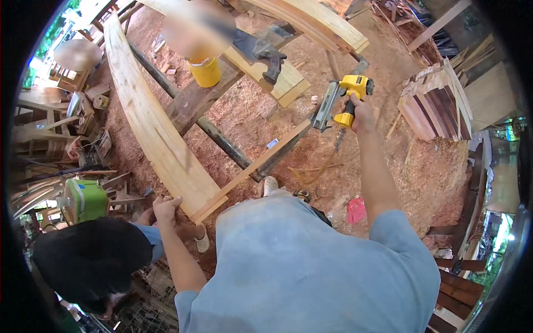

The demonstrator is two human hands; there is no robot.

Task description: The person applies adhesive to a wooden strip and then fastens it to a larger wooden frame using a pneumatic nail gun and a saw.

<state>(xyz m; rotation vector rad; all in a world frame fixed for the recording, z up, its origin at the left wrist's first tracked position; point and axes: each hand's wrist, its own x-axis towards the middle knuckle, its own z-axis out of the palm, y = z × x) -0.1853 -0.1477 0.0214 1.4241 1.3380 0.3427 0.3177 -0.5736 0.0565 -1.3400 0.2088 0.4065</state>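
Observation:
My right hand is closed around the grip of a yellow and black nail gun, held up in the air at right of centre. The gun's nose is near the far end of a thin wooden strip. That strip runs slantwise to the near end of a long pale board and lies across it there. At the board's left edge, close to this end, my left hand is closed on the wood, with its thumb on top. Its other fingers are partly hidden.
A yellow bucket and a dark-handled saw rest on the timber beyond. Stacked boards stand at right. A person crouches at my left, near a green container. Wood shavings and a pink scrap cover the ground.

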